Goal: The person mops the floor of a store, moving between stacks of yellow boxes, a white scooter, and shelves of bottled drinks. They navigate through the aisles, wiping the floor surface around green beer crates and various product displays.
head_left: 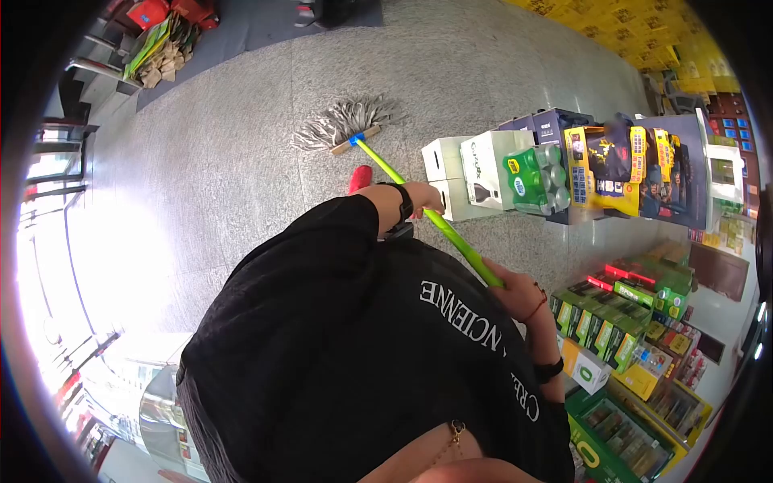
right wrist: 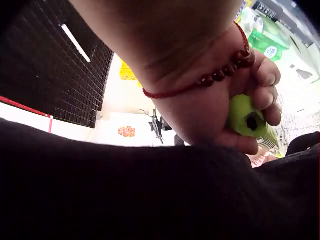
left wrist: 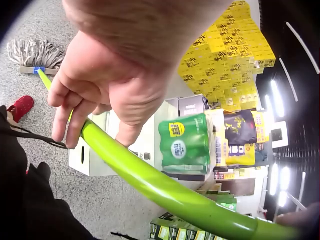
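Note:
A mop with a bright green handle [head_left: 459, 245] slants across the front of the person's body in the head view. Its grey strand head [head_left: 342, 125] lies spread on the floor, joined to the handle by a blue socket on a tan bar. The left hand [head_left: 424, 198] holds the handle partway down; in the left wrist view, the fingers and thumb of this left hand [left wrist: 107, 82] lie around the green tube. Higher up, the right hand [head_left: 519, 294] grips the handle near its top end. The right wrist view shows the right hand [right wrist: 250, 100] curled round the hollow end.
White cartons [head_left: 447, 177], a green wrapped pack of cans [head_left: 535, 181] and yellow boxes [head_left: 604, 165] stand in a row right of the mop. Green boxed goods [head_left: 596, 318] are stacked nearer the person. A red shoe [head_left: 360, 179] shows on the speckled floor [head_left: 250, 121].

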A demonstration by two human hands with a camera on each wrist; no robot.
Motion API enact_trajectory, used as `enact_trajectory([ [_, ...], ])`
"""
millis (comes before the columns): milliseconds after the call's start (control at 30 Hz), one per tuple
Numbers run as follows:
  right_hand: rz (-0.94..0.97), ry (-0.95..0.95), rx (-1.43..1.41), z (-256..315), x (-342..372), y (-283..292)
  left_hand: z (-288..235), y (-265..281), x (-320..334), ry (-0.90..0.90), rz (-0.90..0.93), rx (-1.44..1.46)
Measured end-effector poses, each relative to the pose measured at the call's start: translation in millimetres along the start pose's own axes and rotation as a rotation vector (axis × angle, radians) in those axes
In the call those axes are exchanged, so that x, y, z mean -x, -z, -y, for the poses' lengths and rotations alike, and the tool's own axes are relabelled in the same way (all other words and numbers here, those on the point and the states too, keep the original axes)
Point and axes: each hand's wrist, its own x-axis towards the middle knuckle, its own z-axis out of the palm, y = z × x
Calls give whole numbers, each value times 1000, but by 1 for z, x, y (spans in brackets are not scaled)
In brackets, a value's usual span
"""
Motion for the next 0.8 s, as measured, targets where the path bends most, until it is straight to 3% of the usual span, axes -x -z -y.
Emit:
enact_trajectory([
  [100,21,-45,51,3,0,-4,6,-5,10,-11,-29,37],
  [300,-101,100,80,23,-16,-6,23,4,19,-2,-83,113],
  [467,-62,19,70,45,-41,-7,43,22,34,-17,-162,161],
  [600,-40,26,74,75,-86,-17,79,60,45,-38,-241,151],
  [667,-48,175,100,89,-119,-23,96,90,75,-16,-303,170],
  [800,15,72,131,155,-184,-20,138,158,98,97,-365,170],
])
